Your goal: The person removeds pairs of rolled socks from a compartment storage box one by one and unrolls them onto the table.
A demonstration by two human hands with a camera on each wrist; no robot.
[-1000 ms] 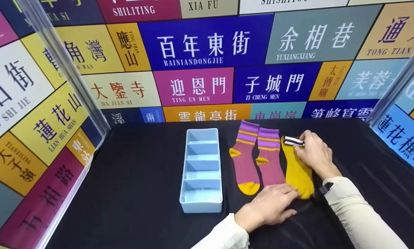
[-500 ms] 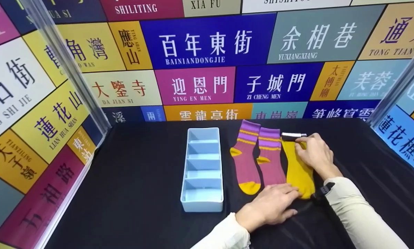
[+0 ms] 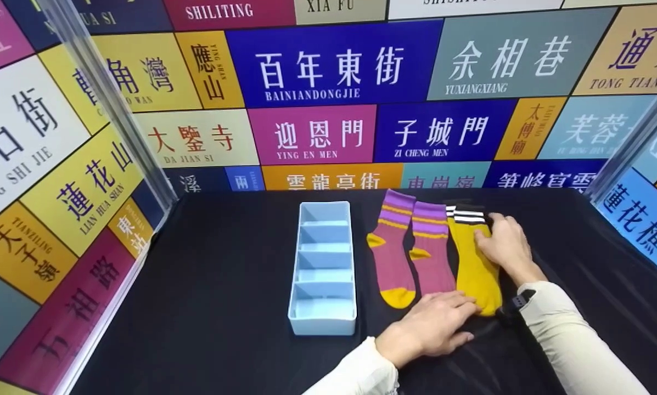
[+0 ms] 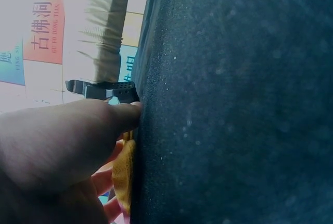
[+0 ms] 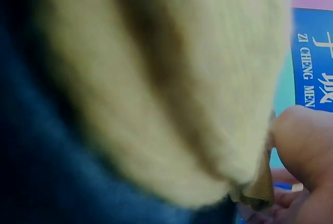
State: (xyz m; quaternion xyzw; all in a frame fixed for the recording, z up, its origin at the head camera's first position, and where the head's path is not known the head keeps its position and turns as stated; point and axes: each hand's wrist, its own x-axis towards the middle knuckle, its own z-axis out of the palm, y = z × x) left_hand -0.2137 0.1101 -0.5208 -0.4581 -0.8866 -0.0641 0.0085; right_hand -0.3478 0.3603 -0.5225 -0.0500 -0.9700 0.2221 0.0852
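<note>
A yellow sock (image 3: 475, 263) with a black-and-white striped cuff (image 3: 469, 216) lies flat on the black cloth. Another striped edge peeks out at its upper left, as if a second sock lay beneath. My left hand (image 3: 430, 323) rests, fingers extended, on its toe end and on the foot of a pink sock. In the left wrist view the fingers touch yellow fabric (image 4: 124, 174). Beside the cuff, my right hand (image 3: 506, 244) touches the sock's right edge with thumb and fingers. Its fingers are mostly hidden in the right wrist view.
Two pink socks with purple, yellow-striped cuffs lie left of the yellow one: a left sock (image 3: 395, 252) and a right sock (image 3: 432, 241). A light-blue box (image 3: 323, 326) with several compartments stands farther left. Sign-printed panels (image 3: 328, 66) border the cloth.
The yellow sock's cuff, folded over earlier, has been turned outward and now lies flat with its stripes showing. My right hand has shifted slightly right; my left hand stays on the toe end.
</note>
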